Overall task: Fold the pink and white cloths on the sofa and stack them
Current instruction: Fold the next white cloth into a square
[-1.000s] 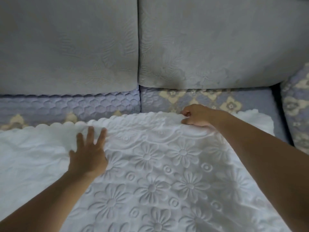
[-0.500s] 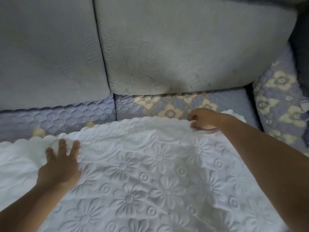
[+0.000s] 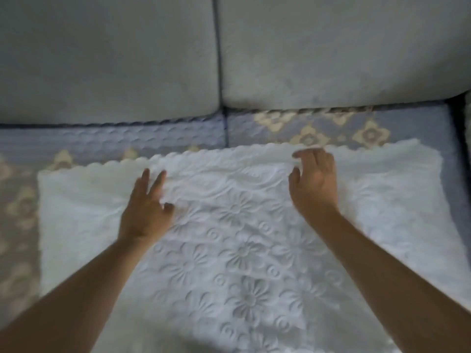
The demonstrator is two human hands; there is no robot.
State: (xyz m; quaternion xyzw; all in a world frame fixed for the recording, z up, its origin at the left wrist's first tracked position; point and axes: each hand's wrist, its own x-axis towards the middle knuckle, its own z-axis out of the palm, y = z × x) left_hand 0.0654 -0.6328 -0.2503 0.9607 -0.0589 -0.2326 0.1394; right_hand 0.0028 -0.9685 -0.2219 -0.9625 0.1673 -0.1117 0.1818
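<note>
The white cloth (image 3: pixel 244 250) lay spread across the sofa seat (image 3: pixel 153 141), its scalloped far edge just short of the grey back cushions (image 3: pixel 331 52). On the cloth, left of its middle, the left hand (image 3: pixel 146 212) rested palm down, fingers straight and slightly spread, touching the quilted flower pattern. The right hand (image 3: pixel 314 184) hung near the cloth's far edge, right of its middle, fingers loosely curled and parted; I could not tell whether the fingertips touched the fabric. The picture was blurred.
</note>
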